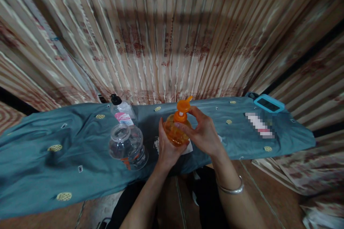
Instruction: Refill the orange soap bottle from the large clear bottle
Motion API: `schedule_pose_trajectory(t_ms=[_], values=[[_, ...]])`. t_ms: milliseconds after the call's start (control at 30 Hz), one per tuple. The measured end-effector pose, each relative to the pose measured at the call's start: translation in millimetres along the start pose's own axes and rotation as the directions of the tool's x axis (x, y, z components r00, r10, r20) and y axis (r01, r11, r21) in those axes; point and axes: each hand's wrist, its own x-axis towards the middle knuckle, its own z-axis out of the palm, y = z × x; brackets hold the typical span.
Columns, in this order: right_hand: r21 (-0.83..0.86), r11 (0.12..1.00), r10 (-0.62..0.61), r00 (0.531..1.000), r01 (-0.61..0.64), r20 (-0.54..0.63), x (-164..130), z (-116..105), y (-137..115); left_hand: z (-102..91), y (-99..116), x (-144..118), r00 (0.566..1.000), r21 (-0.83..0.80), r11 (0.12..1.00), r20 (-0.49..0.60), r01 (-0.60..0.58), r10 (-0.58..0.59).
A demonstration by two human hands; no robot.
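I hold an orange bottle (174,131) with an orange flip cap (183,107) upright over the teal-covered table (67,143). My left hand (167,147) wraps the bottle's body from below and the left. My right hand (204,133) grips the neck just under the cap, whose lid stands flipped open. A silver bangle (231,189) is on my right wrist.
A clear, wide-mouthed plastic jar (126,146) stands without a lid to the left of my hands. Behind it is a clear bottle (121,111) with a black cap and pink label. A blue-framed device (268,103) lies at the table's far right. Striped curtains (172,35) hang behind.
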Motion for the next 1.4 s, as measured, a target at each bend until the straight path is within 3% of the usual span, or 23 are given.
schedule_pose_trajectory(t_ms=[133,367,567,800,1000,1100,1300,1400], values=[[0.079,0.995,-0.066,0.987,0.055,0.147,-0.3,-4.8,0.9,-0.5,2.3,-0.2,1.0,0.01,1.0,0.003,-0.018,0.018],[-0.047,0.997,0.05,0.994,-0.055,-0.099,-2.2,5.8,-5.3,-0.1,0.9,-0.6,1.0,0.018,1.0,0.004,0.007,-0.007],[0.066,0.996,-0.068,0.989,0.06,0.128,-2.0,-4.0,0.9,-1.4,1.2,-0.4,1.0,0.018,1.0,0.019,-0.021,0.021],[-0.026,0.998,0.058,0.994,-0.061,-0.096,-2.6,5.9,-5.6,0.5,1.8,-1.4,1.0,0.044,0.999,-0.001,0.008,-0.008],[0.057,0.998,-0.046,0.994,0.04,0.103,-1.3,-3.0,-3.1,1.5,1.6,-0.5,0.999,0.015,0.999,0.006,-0.043,0.043],[0.07,0.996,-0.065,0.988,0.055,0.141,-2.4,-5.3,-0.6,1.2,2.4,0.0,0.999,0.023,0.998,0.013,-0.053,0.053],[-0.051,0.998,0.028,0.996,-0.033,-0.089,-4.1,3.4,-3.9,3.8,-1.0,0.2,0.999,0.022,0.999,-0.015,-0.041,0.041],[-0.071,0.997,0.026,0.993,-0.034,-0.113,-3.8,3.6,-5.8,4.9,-2.6,0.3,0.999,0.019,0.999,-0.013,-0.047,0.047]])
